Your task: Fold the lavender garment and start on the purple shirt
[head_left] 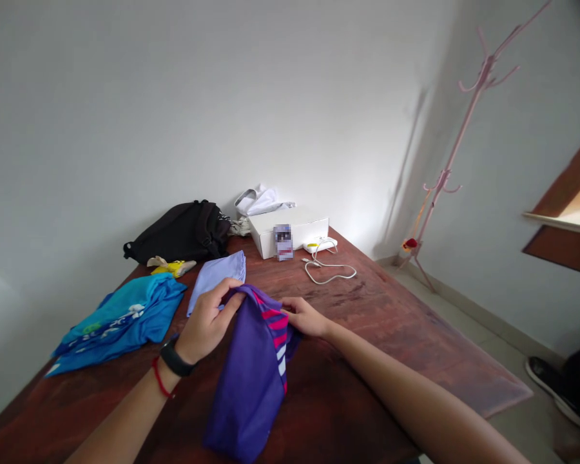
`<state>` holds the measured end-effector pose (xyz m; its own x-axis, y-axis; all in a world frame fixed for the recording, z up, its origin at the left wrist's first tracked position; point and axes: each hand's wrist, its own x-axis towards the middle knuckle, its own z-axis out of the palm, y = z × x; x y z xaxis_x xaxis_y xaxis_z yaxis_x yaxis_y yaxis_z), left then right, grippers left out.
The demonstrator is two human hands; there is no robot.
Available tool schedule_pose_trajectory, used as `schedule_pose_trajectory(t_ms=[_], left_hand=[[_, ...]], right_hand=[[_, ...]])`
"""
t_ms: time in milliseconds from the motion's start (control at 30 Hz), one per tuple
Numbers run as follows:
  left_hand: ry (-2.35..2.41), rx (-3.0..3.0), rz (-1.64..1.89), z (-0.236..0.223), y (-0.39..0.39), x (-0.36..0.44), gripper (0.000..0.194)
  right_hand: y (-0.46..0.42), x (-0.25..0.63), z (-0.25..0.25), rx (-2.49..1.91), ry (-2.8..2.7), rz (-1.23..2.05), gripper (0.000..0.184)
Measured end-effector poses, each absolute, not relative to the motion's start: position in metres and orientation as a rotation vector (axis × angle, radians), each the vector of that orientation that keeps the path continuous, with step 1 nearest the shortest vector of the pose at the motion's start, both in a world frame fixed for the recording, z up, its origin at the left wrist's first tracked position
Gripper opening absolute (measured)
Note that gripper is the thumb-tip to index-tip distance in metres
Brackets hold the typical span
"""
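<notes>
On the far left of the brown wooden worktop (367, 309) lies a pile of blue shirts (120, 322), loosely folded, with some light print on the top one. Behind the pile, near the wall, there is a small yellow object (173, 266), and just behind it a black backpack (178, 232) leans against the wall. A little to the right, a pale lilac cloth (217, 274) lies flat on the worktop, just beyond the left hand (207, 322). This hand wears a black band and a red string at the wrist, and its fingers (229, 293) are closed on the upper edge of a purple shirt (251, 380) with red and white stripes. The purple shirt is in the middle of the worktop, close to the person, and its lower part reaches toward the near edge. The right hand (304, 316) is at the other side of the same upper edge; its fingers are bent and pinch the striped part of the shirt. Further back stands a white box (290, 229) with a white bag (263, 200) behind it, and a white cable (328, 267) lies coiled just to the right of the box. At the far right, on the floor in the corner, stands a pink coat stand (457, 138), and a dark shoe (558, 386) shows near the picture edge.
</notes>
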<state>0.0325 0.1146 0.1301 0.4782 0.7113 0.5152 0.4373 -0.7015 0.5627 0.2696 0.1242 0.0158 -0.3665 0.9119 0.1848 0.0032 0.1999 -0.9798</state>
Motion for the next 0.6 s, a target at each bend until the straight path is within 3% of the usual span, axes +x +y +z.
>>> schedule_pose_trajectory(t_ms=[233,400,600], left_hand=[[1.111,2.427,0.782,0.079,0.114,0.027,0.029],[1.248,2.322,0.778,0.028,0.108,0.021,0.029],[1.335,2.321,0.766,0.013,0.111,0.025,0.029]], right_hand=[[0.126,0.270,0.020,-0.910,-1.583,1.124,0.047],[0.118,0.268,0.020,-0.911,-1.684,1.251,0.044],[0.111,0.263,0.019,-0.959,-1.855,1.324,0.035]])
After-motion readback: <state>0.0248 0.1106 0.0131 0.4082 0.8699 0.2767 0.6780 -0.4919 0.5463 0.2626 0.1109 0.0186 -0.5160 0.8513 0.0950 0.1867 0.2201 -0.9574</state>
